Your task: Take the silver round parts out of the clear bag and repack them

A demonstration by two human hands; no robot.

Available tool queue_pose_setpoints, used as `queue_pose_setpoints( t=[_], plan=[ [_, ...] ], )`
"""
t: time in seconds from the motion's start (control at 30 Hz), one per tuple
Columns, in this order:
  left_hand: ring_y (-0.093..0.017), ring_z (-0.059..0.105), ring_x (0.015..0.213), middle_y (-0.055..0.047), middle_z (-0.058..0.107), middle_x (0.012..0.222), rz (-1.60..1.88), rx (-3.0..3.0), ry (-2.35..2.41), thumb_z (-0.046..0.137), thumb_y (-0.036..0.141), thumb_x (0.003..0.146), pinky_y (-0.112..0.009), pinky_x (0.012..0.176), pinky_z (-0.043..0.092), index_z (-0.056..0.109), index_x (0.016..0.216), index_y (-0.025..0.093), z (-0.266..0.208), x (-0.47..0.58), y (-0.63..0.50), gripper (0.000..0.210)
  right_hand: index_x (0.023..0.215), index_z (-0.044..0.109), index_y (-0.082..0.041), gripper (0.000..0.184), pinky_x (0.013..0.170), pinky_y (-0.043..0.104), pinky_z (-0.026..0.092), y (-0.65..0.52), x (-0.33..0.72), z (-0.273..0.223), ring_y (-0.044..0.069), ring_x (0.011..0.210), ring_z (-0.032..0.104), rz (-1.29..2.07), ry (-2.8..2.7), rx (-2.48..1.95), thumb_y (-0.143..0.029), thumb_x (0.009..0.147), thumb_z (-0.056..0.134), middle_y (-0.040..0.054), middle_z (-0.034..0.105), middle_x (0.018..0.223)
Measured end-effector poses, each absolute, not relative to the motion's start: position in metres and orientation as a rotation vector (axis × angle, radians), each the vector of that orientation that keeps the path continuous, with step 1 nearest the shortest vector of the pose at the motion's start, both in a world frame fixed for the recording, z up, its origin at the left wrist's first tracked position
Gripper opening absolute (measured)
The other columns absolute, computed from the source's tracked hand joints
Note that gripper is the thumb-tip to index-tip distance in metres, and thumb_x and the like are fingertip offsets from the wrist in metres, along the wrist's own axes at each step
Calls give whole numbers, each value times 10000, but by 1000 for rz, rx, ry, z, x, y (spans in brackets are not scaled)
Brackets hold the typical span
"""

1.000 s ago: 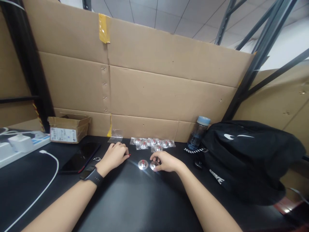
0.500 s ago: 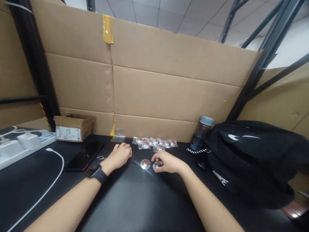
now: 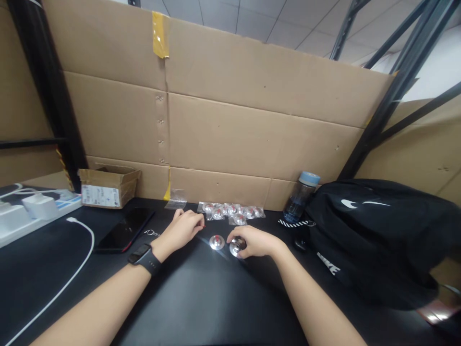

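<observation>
With thumb and fingers curled round its rim, my right hand [image 3: 257, 241] holds a small silver finger cymbal [image 3: 236, 247] at the black tabletop. Part of this cymbal hides behind the fingers. Just left of it lies a second finger cymbal [image 3: 216, 242] with a red cord at its domed centre. Farther left, my left hand [image 3: 184, 228] is closed in a pinch, and a bit of red cord [image 3: 204, 226] shows at its fingertips. Behind both hands, several finger cymbals in clear plastic bags [image 3: 232, 210] lie in a row against the cardboard.
On the left are a black phone [image 3: 124, 230], a key ring [image 3: 151, 232], a white cable [image 3: 91, 240], a power strip [image 3: 68, 211] and a small cardboard box [image 3: 108, 192]. To the right stand a water bottle [image 3: 300, 197] and a black backpack [image 3: 374, 235]. A clear bag [image 3: 176, 199] lies behind.
My left hand has shifted slightly right with its fingers bent more, the red cord still at its tips. My right hand stays at the finger cymbal, now showing more of it.
</observation>
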State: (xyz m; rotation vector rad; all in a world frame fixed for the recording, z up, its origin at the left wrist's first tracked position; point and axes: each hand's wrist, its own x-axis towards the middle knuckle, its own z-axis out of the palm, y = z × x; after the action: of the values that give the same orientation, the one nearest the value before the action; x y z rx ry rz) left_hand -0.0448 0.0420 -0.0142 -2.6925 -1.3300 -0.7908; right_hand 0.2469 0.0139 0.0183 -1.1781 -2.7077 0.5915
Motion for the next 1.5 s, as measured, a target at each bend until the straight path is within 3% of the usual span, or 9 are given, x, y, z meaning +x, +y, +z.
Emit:
queue_pose_setpoints(
  t=[0.2,0.57,0.87,1.13,1.5],
  plan=[
    [-236,591,1017,-44,719,921,-716,-2407,-1150,563,138,928,-409,892,306,646,911,222,-16,-34,39,120,1117,716,-196,541,930,294,460,14,246,19,211,1012,603,569,-2742,-1194,-138,587,805,60,643,1127],
    [-295,531,1193,-99,716,966,-547,-2189,-1059,528,122,939,-466,957,356,683,933,185,-23,-12,37,168,1111,705,-222,539,814,272,449,12,242,22,183,884,596,489,-2724,-1205,-161,583,795,25,676,1010],
    [-285,482,1257,-103,712,1114,-769,-2393,-1204,473,136,965,-496,1014,281,674,1005,244,-20,-12,33,232,1025,711,-214,424,826,281,453,14,241,16,192,893,608,390,-2616,-1207,-137,612,771,28,681,998],
    [-258,497,1182,-41,708,1142,-1050,-2398,-1404,472,339,1015,-466,951,245,692,959,271,-24,-14,37,237,1092,674,-221,410,864,314,471,14,234,13,196,944,619,333,-2340,-1155,-219,698,787,37,691,1068],
    [-249,520,1163,-38,639,1206,-1311,-2552,-1492,565,353,959,-405,912,309,717,928,272,-12,0,14,175,1157,637,-231,501,809,323,513,10,205,1,234,1082,665,762,-1872,-952,-278,697,829,65,710,1137]
  ],
)
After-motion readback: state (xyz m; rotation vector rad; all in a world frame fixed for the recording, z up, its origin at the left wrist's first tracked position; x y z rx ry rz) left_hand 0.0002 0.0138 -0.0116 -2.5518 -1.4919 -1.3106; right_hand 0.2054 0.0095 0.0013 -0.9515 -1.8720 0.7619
